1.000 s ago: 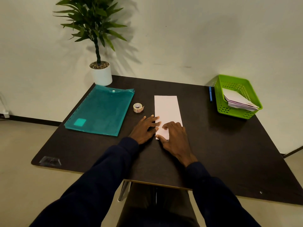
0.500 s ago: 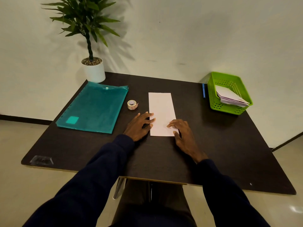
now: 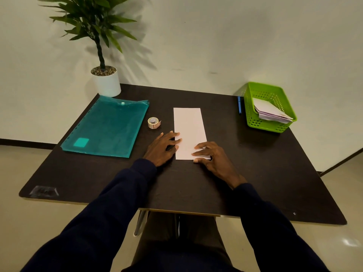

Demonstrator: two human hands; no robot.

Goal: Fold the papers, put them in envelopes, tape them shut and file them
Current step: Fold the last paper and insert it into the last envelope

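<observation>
Dial centred on the long white folded paper strip (image 3: 189,130), 12 o'clock towards the wall.

- Paper: lies flat mid-way across the dark matt table (image 3: 255,173), long axis running 12 to 6.
- Left hand (image 3: 162,149): at 8 o'clock. Palm down and fingers straight and spread, with the tips resting on the strip's left edge. It holds nothing.
- Right hand (image 3: 213,159): at 5 o'clock. Fingers lie nearly straight and press down on the near right corner. The thumb tip sits at the near edge. That corner is hidden beneath the fingers.
- Small roll of tape (image 3: 153,122): 9 to 10 o'clock, near the left fingertips but apart from them. Its print is unreadable.
- Teal translucent plastic folder (image 3: 106,128): further out at 9 o'clock, lying flat. Contents cannot be made out.
- Green perforated plastic basket (image 3: 255,122): 2 o'clock. It holds pale envelopes (image 3: 271,112), leaning and overlapped; count uncertain.
- Blue pen (image 3: 239,105): just beside the basket's left wall, partly hidden by it.
- Green plant in a white pot (image 3: 107,83): 10 to 11 o'clock, at the table's far corner. Its top leaves are cut off by the frame.
</observation>
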